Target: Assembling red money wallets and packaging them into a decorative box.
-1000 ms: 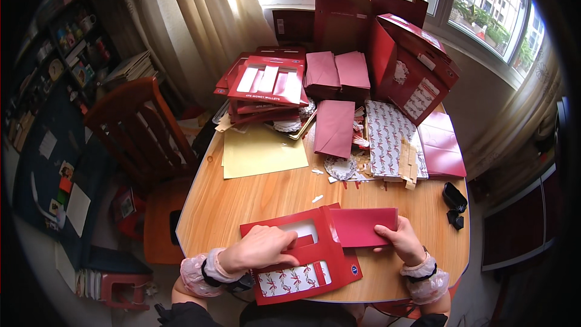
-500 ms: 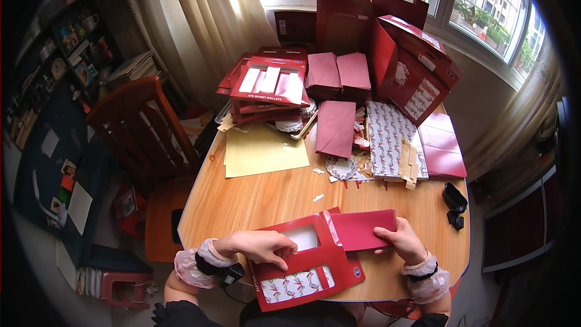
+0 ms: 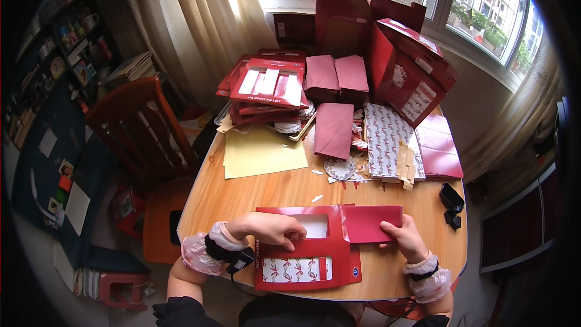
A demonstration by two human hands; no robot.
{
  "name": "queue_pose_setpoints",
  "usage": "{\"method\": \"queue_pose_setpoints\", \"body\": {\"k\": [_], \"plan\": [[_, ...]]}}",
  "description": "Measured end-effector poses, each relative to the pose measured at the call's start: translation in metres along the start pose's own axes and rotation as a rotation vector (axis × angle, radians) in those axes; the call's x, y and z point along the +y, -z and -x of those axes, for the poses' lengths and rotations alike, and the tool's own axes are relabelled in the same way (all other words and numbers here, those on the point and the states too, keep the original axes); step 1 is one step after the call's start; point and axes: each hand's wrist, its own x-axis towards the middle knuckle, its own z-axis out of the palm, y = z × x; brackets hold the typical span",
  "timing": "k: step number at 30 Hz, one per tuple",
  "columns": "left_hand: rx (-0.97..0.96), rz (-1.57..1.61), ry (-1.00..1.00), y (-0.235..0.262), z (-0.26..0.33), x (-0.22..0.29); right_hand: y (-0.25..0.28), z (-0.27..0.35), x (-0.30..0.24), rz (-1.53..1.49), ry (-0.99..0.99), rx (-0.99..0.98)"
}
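Looking down through the head camera, I see my left hand (image 3: 269, 229) pressing flat on the red window card (image 3: 305, 254) at the lower centre of the frame, fingers curled at the edge of its cut-out window. My right hand (image 3: 404, 237) pinches the lower right edge of a dark red envelope (image 3: 372, 223), thumb on top, just right of the card. Both lie on the wooden table (image 3: 266, 191). Stacked red packets (image 3: 269, 85) sit at upper centre.

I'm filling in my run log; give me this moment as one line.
left hand: pressing on red windowed card sleeve | right hand: pinching dark red envelope at its edge | surface: wooden table
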Motion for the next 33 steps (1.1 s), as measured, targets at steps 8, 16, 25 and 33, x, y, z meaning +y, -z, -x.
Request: {"method": "queue_pose_setpoints", "body": {"k": [8, 16, 25, 33], "plan": [[-0.004, 0.039, -0.045, 0.003, 0.000, -0.004, 0.001, 0.002, 0.000, -0.077, -0.074, 0.007], [-0.012, 0.014, 0.001, 0.006, -0.006, -0.004, -0.005, 0.004, 0.006, 0.000, 0.076, 0.038], [0.261, 0.009, 0.057, -0.027, -0.012, 0.024, 0.001, 0.005, 0.001, -0.072, -0.065, 0.030], [0.314, -0.094, 0.121, -0.021, -0.014, 0.027, -0.011, 0.016, 0.008, -0.032, 0.076, 0.091]]}}
